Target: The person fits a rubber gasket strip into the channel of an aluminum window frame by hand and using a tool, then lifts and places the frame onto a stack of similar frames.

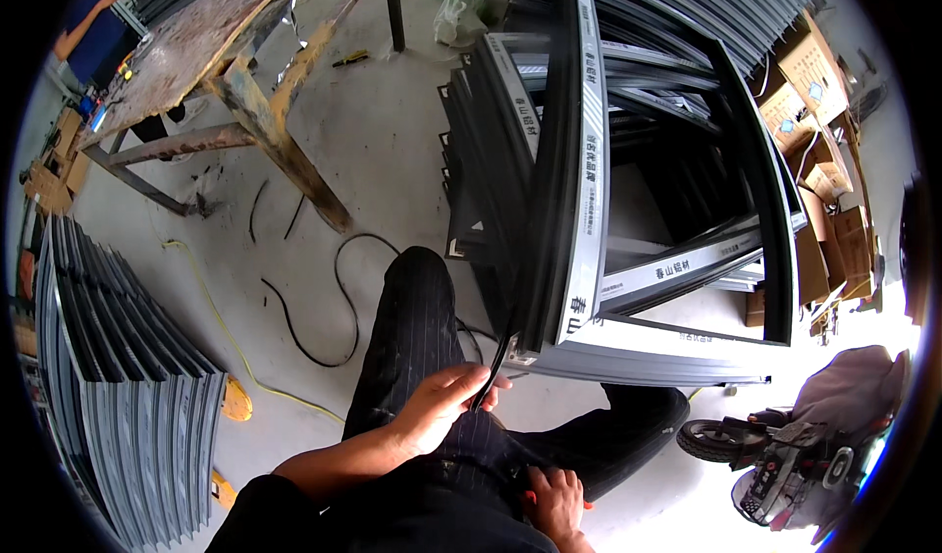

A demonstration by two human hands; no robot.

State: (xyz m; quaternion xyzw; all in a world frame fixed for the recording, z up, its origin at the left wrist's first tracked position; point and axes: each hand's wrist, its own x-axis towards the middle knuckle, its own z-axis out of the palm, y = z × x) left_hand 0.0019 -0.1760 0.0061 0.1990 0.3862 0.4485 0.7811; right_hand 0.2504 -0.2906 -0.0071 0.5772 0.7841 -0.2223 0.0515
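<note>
My left hand [444, 411] pinches a thin black rubber strip [498, 359] between thumb and fingers. The strip runs up to the near corner of a dark grey metal frame [592, 160], which carries pale printed protective film. This frame lies on top of a stack of similar frames [687, 266] just ahead of me. Down by my lap, my right hand [557, 502] is closed around a tool with orange-red handles [531, 499]. Its working end is hidden, so I cannot tell its kind.
A worn workbench [196, 43] stands at the far left. Bundled grey profiles [147, 435] rise at the left, a black cord [339, 303] curls on the floor. Cardboard boxes [810, 72] line the right side, with a scooter [795, 455] nearer. Another person [96, 28] is at the far left.
</note>
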